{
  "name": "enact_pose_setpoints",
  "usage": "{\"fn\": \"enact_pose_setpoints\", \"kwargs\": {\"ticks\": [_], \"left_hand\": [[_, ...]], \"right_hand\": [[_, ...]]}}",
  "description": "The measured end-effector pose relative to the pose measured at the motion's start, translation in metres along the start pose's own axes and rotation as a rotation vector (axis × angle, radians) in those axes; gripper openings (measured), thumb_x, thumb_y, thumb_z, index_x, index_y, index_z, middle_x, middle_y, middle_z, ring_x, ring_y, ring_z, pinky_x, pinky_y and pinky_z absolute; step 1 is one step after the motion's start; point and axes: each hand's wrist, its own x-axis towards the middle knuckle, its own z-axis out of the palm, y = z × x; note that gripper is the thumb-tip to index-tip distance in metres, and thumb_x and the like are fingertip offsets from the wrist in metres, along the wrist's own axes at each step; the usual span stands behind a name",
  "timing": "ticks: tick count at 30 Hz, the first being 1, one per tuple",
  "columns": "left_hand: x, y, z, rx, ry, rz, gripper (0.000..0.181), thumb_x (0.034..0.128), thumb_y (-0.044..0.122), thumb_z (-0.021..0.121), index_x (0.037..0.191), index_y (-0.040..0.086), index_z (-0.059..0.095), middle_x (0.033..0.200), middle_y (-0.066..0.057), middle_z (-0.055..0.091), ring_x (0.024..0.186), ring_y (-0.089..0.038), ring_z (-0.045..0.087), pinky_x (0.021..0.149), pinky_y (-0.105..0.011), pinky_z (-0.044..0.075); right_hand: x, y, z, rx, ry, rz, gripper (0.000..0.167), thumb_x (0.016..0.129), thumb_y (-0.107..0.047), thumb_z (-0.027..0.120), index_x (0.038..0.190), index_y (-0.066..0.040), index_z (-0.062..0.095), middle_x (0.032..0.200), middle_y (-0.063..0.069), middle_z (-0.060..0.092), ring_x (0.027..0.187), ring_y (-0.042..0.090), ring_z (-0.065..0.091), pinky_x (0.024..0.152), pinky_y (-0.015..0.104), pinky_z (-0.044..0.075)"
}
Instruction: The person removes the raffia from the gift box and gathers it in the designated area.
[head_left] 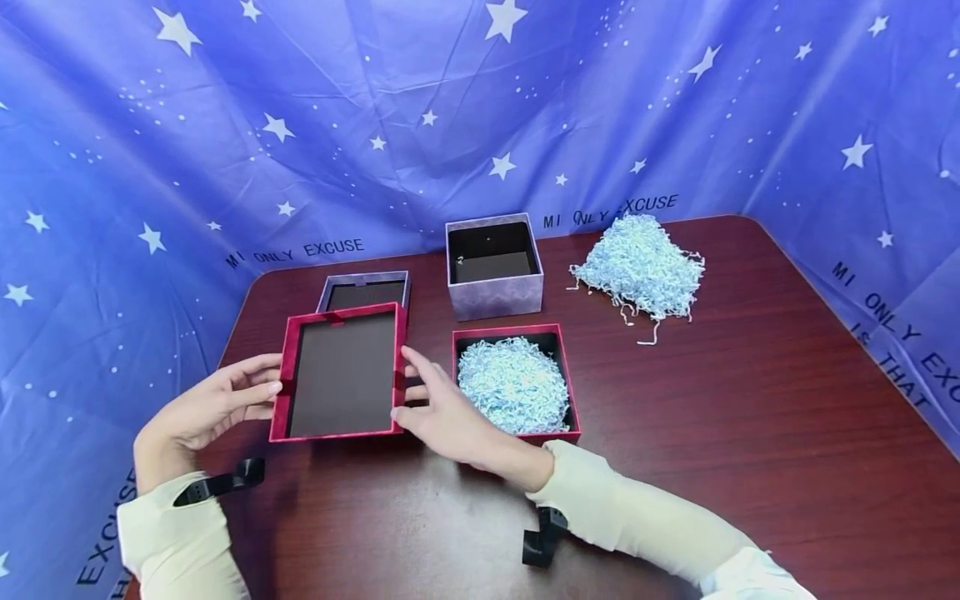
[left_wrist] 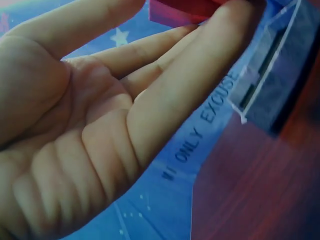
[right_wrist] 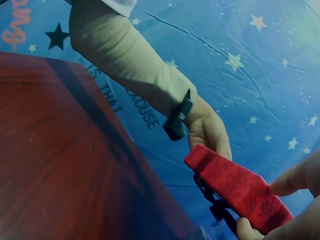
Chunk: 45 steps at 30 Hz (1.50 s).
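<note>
A red lid (head_left: pixel 279 417) with a dark inside is held up off the table, its hollow side towards the head camera. My left hand (head_left: pixel 213 404) grips its left edge between thumb and fingers; in the left wrist view that hand (left_wrist: pixel 95 115) reaches to a red corner (left_wrist: pixel 172 14). On the opposite edge my right hand (head_left: pixel 450 417) pinches the rim, and the right wrist view shows its fingers at the lid's red side (right_wrist: pixel 240 190). Just right of that hand stands a red box (head_left: pixel 573 417) filled with pale blue shredded paper (head_left: pixel 513 385).
Behind the held lid lies a grey-purple lid (head_left: pixel 367 277), partly hidden. An open grey-purple box (head_left: pixel 495 297) with a dark inside stands at the back middle. A loose pile of pale blue shredded paper (head_left: pixel 641 262) sits at the back right. A starry blue cloth (head_left: pixel 450 108) hangs behind the table.
</note>
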Motion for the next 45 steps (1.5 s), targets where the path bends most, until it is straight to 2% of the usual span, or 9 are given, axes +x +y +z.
{"fn": "enact_pose_setpoints", "kwargs": {"ticks": [3,9,12,18,21,25,29,38,45], "left_hand": [[-0.005,-0.007,-0.005,-0.019,-0.044,-0.014,0.041,0.0997,-0.003,0.039,0.136,0.016,0.04,0.121,0.005,0.063,0.103,-0.016,0.067,0.086,-0.03,0.056],[-0.012,-0.022,-0.014,-0.15,-0.154,-0.028,0.045,0.1,-0.007,0.033,0.138,0.016,0.04,0.126,0.001,0.062,0.109,-0.02,0.065,0.09,-0.035,0.055],[-0.013,-0.028,-0.017,-0.173,-0.167,-0.056,0.045,0.1002,-0.006,0.033,0.137,0.018,0.041,0.126,0.001,0.062,0.111,-0.02,0.064,0.09,-0.036,0.054],[-0.012,-0.038,-0.015,-0.119,-0.105,-0.182,0.037,0.1,0.001,0.041,0.132,0.02,0.043,0.118,0.003,0.065,0.107,-0.015,0.064,0.089,-0.039,0.055],[-0.01,-0.042,-0.015,-0.046,-0.068,-0.245,0.04,0.0991,0.005,0.046,0.138,0.008,0.035,0.115,0.004,0.065,0.105,-0.012,0.063,0.089,-0.043,0.055],[-0.008,-0.045,-0.015,0.048,-0.014,-0.317,0.056,0.0981,0.011,0.051,0.141,-0.01,0.021,0.113,0.004,0.064,0.103,-0.009,0.061,0.089,-0.047,0.054],[-0.005,-0.045,-0.013,0.091,0.028,-0.354,0.063,0.0964,0.014,0.054,0.141,-0.013,0.019,0.112,0.001,0.063,0.102,-0.01,0.061,0.088,-0.048,0.054],[-0.001,-0.044,-0.008,0.178,0.079,-0.403,0.066,0.0943,0.015,0.057,0.142,-0.013,0.023,0.122,-0.017,0.057,0.109,-0.021,0.057,0.087,-0.049,0.054],[0.0,-0.044,-0.007,0.181,0.078,-0.394,0.063,0.0933,0.011,0.057,0.14,-0.015,0.024,0.114,-0.014,0.059,0.104,-0.019,0.059,0.085,-0.049,0.055]], "right_hand": [[0.001,0.005,0.01,0.001,0.002,0.006,0.073,0.091,-0.008,0.061,0.152,-0.024,0.023,0.142,0.008,0.037,0.114,0.024,0.057,0.088,0.028,0.053],[0.004,0.015,0.027,-0.019,0.004,-0.001,0.073,0.091,-0.007,0.06,0.152,-0.022,0.023,0.141,0.009,0.037,0.109,0.02,0.058,0.084,0.024,0.053],[0.005,0.022,0.034,-0.029,0.007,0.003,0.073,0.091,-0.006,0.059,0.152,-0.02,0.022,0.141,0.01,0.036,0.107,0.02,0.058,0.082,0.022,0.052],[0.009,0.038,0.044,-0.022,0.034,0.039,0.073,0.09,-0.004,0.057,0.152,-0.016,0.021,0.141,0.011,0.036,0.109,0.021,0.056,0.082,0.023,0.051],[0.012,0.046,0.047,-0.043,0.052,0.07,0.073,0.088,-0.004,0.057,0.152,-0.014,0.023,0.14,0.012,0.038,0.112,0.021,0.055,0.087,0.028,0.049],[0.014,0.054,0.05,-0.061,0.059,0.101,0.072,0.087,-0.005,0.058,0.151,-0.012,0.024,0.139,0.013,0.04,0.116,0.024,0.053,0.093,0.034,0.047],[0.017,0.059,0.053,-0.055,0.065,0.104,0.072,0.087,-0.004,0.058,0.15,-0.009,0.025,0.138,0.014,0.04,0.115,0.025,0.053,0.095,0.035,0.047],[0.02,0.067,0.055,-0.056,0.066,0.121,0.069,0.086,-0.003,0.057,0.148,-0.004,0.027,0.137,0.016,0.039,0.113,0.024,0.053,0.094,0.032,0.046],[0.02,0.065,0.051,-0.08,0.025,0.154,0.071,0.089,-0.016,0.059,0.151,-0.008,0.025,0.137,0.016,0.041,0.117,0.024,0.053,0.099,0.037,0.046]]}}
